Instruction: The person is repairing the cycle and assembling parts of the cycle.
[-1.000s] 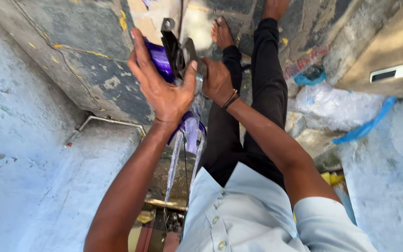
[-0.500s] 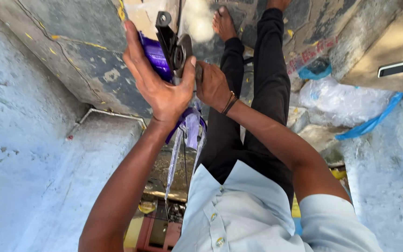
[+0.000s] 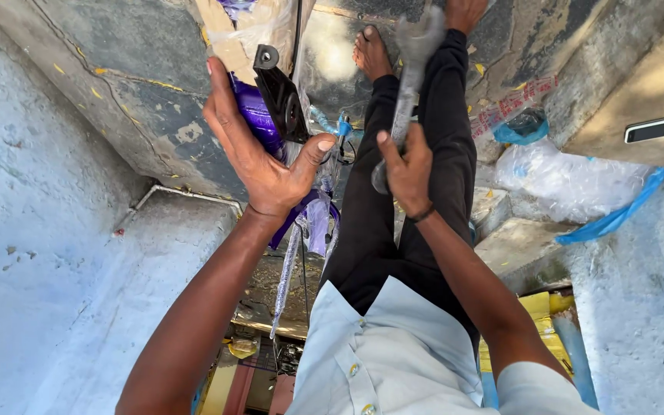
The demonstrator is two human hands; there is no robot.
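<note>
We see hard daylight glaring off the clear plastic bag (image 3: 555, 173) (upper right); the wrench (image 3: 409, 69) blurs, and edges bend with wide-lens distortion.

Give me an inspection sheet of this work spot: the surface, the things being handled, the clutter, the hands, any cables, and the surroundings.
Surface: worn concrete floor, grey with yellow paint flecks.
Job's things: purple bicycle frame with a black bracket, part wrapped in clear plastic; grey metal wrench.
Clutter: clear plastic bag with a blue strap; yellow items lower right.
Hands: left hand spread against the frame; right hand gripping the wrench shaft.
Cables: thin black cable beside the bracket; blue tubing near the frame.
Surroundings: pale plastered wall; the person's bare foot on the floor.
</note>
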